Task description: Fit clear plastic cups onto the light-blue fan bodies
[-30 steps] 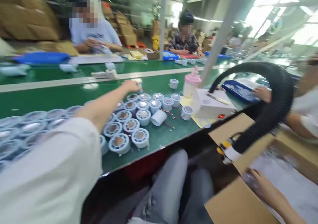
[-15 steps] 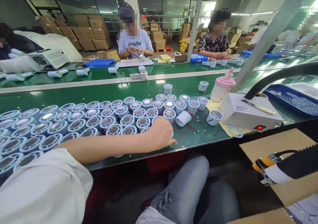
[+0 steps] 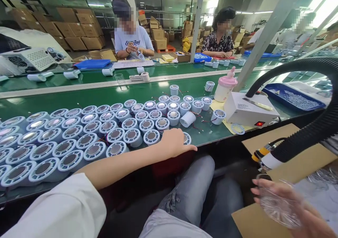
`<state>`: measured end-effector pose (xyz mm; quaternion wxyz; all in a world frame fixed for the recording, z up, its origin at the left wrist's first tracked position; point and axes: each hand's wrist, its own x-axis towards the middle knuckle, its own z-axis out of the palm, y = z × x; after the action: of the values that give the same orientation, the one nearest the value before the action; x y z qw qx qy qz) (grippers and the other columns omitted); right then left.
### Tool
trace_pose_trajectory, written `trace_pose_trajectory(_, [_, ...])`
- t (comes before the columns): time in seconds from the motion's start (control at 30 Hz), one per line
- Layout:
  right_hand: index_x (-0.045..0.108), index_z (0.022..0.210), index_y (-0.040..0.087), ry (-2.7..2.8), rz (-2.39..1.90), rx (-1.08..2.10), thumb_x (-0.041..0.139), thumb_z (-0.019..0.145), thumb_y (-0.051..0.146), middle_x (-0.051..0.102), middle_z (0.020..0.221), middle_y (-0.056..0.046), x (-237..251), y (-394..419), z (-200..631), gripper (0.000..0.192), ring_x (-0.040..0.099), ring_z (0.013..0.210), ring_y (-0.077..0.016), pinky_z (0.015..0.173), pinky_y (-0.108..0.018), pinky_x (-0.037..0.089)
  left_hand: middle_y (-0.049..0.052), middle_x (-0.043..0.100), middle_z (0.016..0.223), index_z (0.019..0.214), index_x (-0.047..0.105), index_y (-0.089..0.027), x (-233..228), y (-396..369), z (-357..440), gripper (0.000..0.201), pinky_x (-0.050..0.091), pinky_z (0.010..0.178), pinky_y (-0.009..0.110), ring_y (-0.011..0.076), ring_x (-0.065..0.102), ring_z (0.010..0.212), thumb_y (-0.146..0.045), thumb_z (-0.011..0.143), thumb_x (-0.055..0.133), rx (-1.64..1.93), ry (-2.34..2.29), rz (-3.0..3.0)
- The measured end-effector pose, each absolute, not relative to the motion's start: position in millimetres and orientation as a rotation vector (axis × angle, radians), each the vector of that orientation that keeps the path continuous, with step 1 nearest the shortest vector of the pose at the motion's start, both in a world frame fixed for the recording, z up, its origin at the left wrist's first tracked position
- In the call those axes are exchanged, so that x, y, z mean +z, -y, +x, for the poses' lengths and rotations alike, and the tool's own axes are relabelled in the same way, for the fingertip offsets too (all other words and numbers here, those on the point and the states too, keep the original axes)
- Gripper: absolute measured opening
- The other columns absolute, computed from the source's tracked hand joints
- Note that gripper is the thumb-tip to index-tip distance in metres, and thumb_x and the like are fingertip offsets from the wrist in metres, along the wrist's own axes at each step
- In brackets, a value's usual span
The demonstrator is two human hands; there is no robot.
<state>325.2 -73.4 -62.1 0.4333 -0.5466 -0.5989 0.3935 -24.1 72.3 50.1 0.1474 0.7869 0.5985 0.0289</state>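
Left hand (image 3: 175, 143) cupped loosely over a round white fan housing (image 3: 187, 138) at the green bench's (image 3: 206, 136) front edge, fingers curled, not clamped. Right hand (image 3: 293, 210) closed around a clear plastic disc (image 3: 277, 206) over the cardboard box (image 3: 253, 220). Co-worker's shirt reads "EveryBoy" (image 3: 132, 43)

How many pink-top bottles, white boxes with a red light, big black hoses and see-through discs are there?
Pink-top bottle: 1
White box with red light: 1
Black hose: 1
See-through disc, held in the right hand: 1
Total: 4
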Motion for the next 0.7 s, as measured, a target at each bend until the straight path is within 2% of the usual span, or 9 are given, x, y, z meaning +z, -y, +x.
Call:
trace_pose_trajectory(0.07, [0.07,0.103,0.056,1.352,-1.277,1.221,0.037,0.083,0.059,0.066,0.122,-0.019,-49,71,297,0.039,0.068,0.106,-0.0436,0.083,-0.061,0.053,0.024,0.066,0.092,0.089,0.059,-0.009,51,-73,-24,0.05,0.049,0.076,0.049,0.0433,0.066,0.088,-0.059,0.08,0.06,0.148,-1.651,2.194])
trace_pose_trajectory(0.17, [0.062,0.123,0.057,1.512,-1.26,1.272,0.047,0.088,0.05,0.064,0.128,-0.011,-31,69,263,0.038,0.064,0.118,-0.0389,0.092,-0.057,0.055,0.015,0.068,0.096,0.102,0.053,-0.014,49,-63,-27,0.035,0.051,0.077,0.042,0.0302,0.068,0.087,-0.045,0.084,0.051,0.257,-1.427,2.091])
trace_pose_trajectory(0.23, [0.05,0.136,0.056,1.749,-1.303,1.098,0.052,0.092,0.041,0.061,0.133,-0.007,-22,68,245,0.047,0.062,0.12,-0.0345,0.096,-0.055,0.055,0.01,0.069,0.095,0.11,0.049,-0.016,41,-52,-27,0.035,0.053,0.071,0.035,0.0226,0.068,0.08,-0.039,0.086,0.038,0.292,-1.192,1.918])
trace_pose_trajectory(0.3, [0.044,0.145,0.048,1.954,-1.356,0.825,0.054,0.094,0.032,0.056,0.135,-0.008,-17,66,229,0.055,0.06,0.122,-0.0322,0.097,-0.054,0.055,0.01,0.068,0.09,0.111,0.049,-0.016,28,-42,-24,0.042,0.052,0.062,0.032,0.0208,0.067,0.072,-0.043,0.084,0.032,0.28,-0.924,1.511])
trace_pose_trajectory(0.4, [0.05,0.145,0.032,2.146,-1.394,0.406,0.055,0.092,0.025,0.051,0.136,-0.014,-12,61,211,0.054,0.057,0.119,-0.0338,0.093,-0.053,0.056,0.007,0.063,0.079,0.103,0.054,-0.016,8,-29,-15,0.051,0.045,0.049,0.027,0.0174,0.059,0.06,-0.06,0.081,0.039,0.214,-0.759,0.949])
trace_pose_trajectory(0.47, [0.054,0.142,0.028,2.23,-1.416,0.242,0.056,0.09,0.021,0.048,0.141,-0.017,-10,56,202,0.052,0.057,0.115,-0.0347,0.088,-0.052,0.057,0.003,0.06,0.076,0.099,0.058,-0.017,2,-25,-10,0.048,0.04,0.047,0.023,0.0127,0.052,0.055,-0.061,0.083,0.047,0.149,-0.799,1.026])
trace_pose_trajectory(0.53, [0.061,0.136,0.024,2.284,-1.461,0.219,0.058,0.087,0.017,0.048,0.143,-0.017,-7,53,198,0.05,0.057,0.111,-0.0343,0.083,-0.05,0.059,0.003,0.061,0.081,0.097,0.065,-0.017,2,-24,-7,0.038,0.044,0.055,0.024,0.0124,0.053,0.062,-0.051,0.086,0.053,0.131,-0.797,1.317])
trace_pose_trajectory(0.6, [0.068,0.125,0.022,2.317,-1.507,0.266,0.06,0.083,0.013,0.052,0.14,-0.016,-6,51,196,0.044,0.058,0.11,-0.0338,0.08,-0.047,0.061,0.004,0.063,0.091,0.096,0.07,-0.017,7,-22,-7,0.028,0.048,0.074,0.029,0.0159,0.058,0.079,-0.04,0.087,0.056,0.182,-0.796,1.596])
trace_pose_trajectory(0.7, [0.073,0.11,0.021,2.325,-1.549,0.276,0.062,0.078,0.007,0.058,0.135,-0.014,-7,51,195,0.036,0.058,0.111,-0.0329,0.077,-0.044,0.062,0.006,0.061,0.101,0.099,0.072,-0.019,13,-17,-8,0.022,0.045,0.089,0.031,0.0191,0.059,0.095,-0.033,0.088,0.059,0.28,-0.857,1.86])
